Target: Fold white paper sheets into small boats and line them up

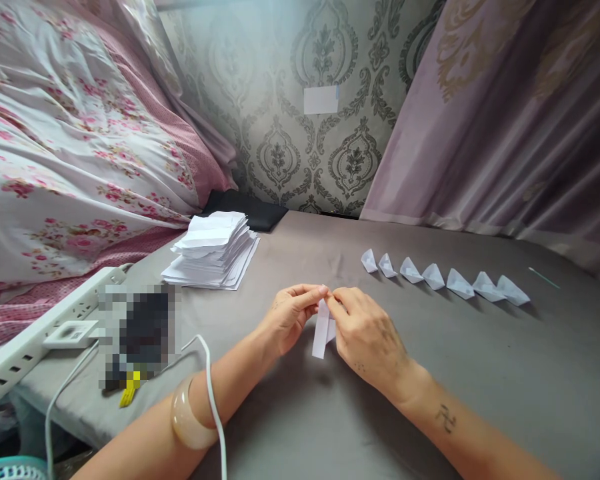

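Observation:
Between my two hands, above the grey cloth-covered table, is a folded piece of white paper [321, 337]. My left hand [293, 313] pinches its upper edge between thumb and fingers. Pressed against the same edge from the other side is my right hand [363, 323], its fingers curled and covering part of the paper. A narrow folded strip hangs down below the fingertips. Farther back on the right, several folded paper boats [433, 277] stand in a slanting row.
A stack of white paper sheets [215, 253] lies at the back left, by a black flat item [265, 217]. On the left are a power strip [75, 310] and a white cable [211, 387] crossing my left forearm. A thin green stick [545, 278] lies far right.

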